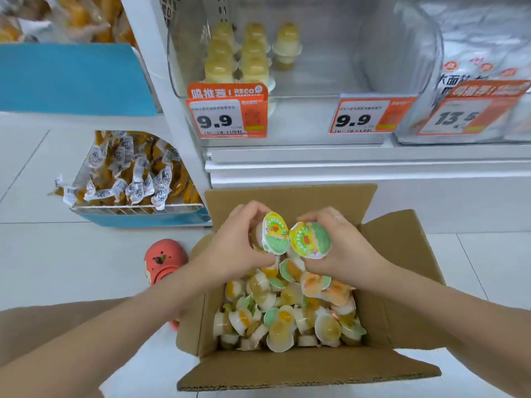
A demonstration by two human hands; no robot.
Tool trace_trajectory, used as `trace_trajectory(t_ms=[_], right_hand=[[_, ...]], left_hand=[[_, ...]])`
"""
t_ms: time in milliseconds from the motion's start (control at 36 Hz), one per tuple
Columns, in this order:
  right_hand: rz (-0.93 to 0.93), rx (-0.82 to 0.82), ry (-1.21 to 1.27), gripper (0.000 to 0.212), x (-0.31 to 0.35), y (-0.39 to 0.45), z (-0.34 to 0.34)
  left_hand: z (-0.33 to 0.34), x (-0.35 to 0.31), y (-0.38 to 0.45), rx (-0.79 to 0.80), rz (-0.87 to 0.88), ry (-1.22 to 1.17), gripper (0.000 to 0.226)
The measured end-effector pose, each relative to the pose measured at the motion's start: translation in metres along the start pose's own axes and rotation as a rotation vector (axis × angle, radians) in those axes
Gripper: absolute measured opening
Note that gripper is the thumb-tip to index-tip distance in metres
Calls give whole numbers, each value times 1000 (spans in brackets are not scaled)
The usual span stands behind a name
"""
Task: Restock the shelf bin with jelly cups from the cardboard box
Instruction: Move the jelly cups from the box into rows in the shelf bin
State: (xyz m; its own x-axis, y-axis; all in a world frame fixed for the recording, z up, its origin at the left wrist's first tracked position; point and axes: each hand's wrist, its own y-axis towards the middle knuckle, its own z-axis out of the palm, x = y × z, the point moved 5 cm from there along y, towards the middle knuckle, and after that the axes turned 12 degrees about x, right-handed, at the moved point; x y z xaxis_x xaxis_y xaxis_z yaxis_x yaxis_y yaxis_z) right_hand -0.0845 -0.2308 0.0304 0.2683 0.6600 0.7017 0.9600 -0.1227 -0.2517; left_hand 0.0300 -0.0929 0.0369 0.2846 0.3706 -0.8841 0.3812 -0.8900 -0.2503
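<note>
An open cardboard box (402,282) stands on the floor, holding several loose jelly cups (287,317). Above the box, my left hand (232,242) grips a jelly cup (275,237) with a green and yellow lid. Beside it, my right hand (344,248) holds another jelly cup (310,239), and the two lids almost touch. On the shelf above stands the clear shelf bin (316,81), with several stacked yellow jelly cups (238,58) at its left side and much of its right side bare.
Price tags reading 9.9 (227,116) hang on the bin front. A blue wire basket of wrapped snacks (135,179) stands at the left. A red shoe (163,259) rests on the floor by the box. Silver bags (482,53) fill the right bin.
</note>
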Motion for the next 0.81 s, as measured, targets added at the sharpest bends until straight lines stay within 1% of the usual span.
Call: trace_trajectory(t_ms=[111,167,222,333,389,444,500,583,722,806], right_hand=[[-69,-76,-31,76,45,-13,-56],[-93,-132,-42,78,58,-18,-73],[-113,-170,-82,75,66,-21,-82],[-122,-120,-241,65,76,-17,-84],[-158,-105,-284,61,83,-13,-83],[-193,-110,-274,57,87,-12,-84],[-209,-107,-251,56,88,-11,-86],[-238,-100,-243,66,87,-11,-90],[-266,-107,-182,81,86,-8,-92],[-259,-102,-51,77,82,-7,-89]], left_hand=[[-30,-46,-8,67,44,-124,58],[-38,-61,-13,83,65,-196,54],[-43,-70,-16,64,72,-242,54],[-41,-77,-11,29,82,-310,70],[-36,-79,-7,21,91,-338,65],[-32,-80,-4,26,93,-382,58],[-28,-81,-2,41,87,-403,55],[-24,-84,0,54,70,-437,49],[-17,-85,-1,81,0,-618,58],[-15,-87,-3,94,-5,-781,58]])
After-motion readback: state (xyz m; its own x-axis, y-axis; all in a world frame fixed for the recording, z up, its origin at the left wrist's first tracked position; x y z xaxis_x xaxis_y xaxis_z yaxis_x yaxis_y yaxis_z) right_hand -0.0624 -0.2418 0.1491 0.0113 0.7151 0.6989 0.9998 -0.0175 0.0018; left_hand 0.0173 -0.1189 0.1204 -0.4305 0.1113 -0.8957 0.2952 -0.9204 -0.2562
